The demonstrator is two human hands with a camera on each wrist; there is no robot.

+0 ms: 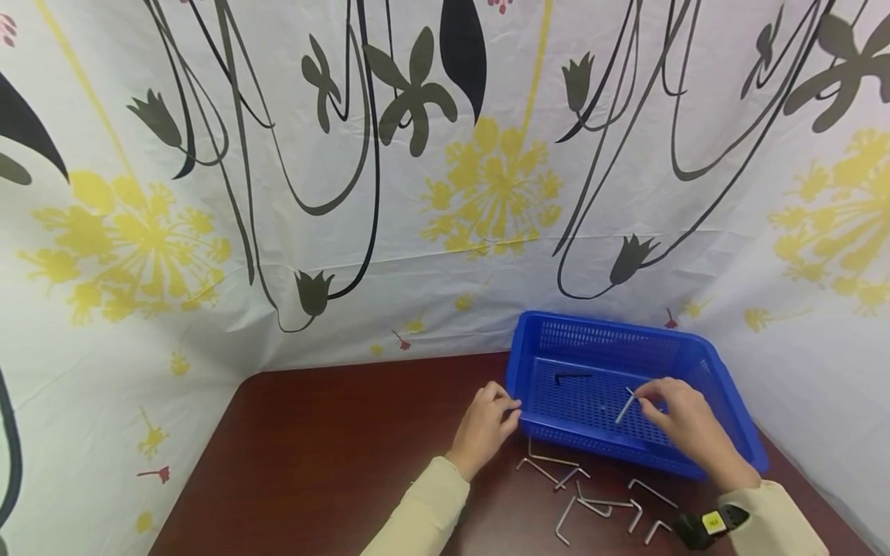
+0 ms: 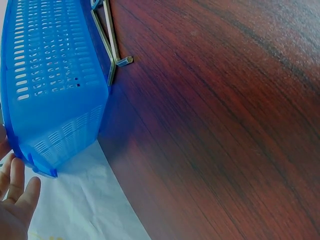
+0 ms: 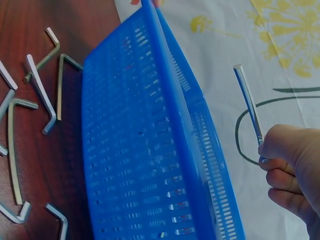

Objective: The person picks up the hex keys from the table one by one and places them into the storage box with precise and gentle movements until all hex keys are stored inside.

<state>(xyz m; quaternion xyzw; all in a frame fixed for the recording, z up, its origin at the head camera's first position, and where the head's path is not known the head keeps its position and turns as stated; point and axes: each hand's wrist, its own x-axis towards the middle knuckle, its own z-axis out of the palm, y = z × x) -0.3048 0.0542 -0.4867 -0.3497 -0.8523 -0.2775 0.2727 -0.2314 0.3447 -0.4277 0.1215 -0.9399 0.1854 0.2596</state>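
Observation:
My right hand (image 1: 681, 413) pinches a silver hex key (image 3: 247, 100) by its bent end, between thumb and fingers. The key is held over the blue basket (image 1: 521, 355), its long arm sticking out from the fingertips. At the basket's left front corner, my left hand (image 1: 484, 425) holds the rim with its fingertips; some of its fingers (image 2: 17, 175) show beside the rim in the left wrist view. A black hex key (image 1: 573, 376) lies inside the basket on the perforated floor.
Several bent hex keys (image 1: 582, 502) lie scattered on the dark wooden table (image 1: 334, 448) before the basket, some crossing each other. A black strap with a yellow label (image 1: 714, 523) is on the right wrist. A flower-patterned white sheet (image 1: 417, 193) hangs behind the table.

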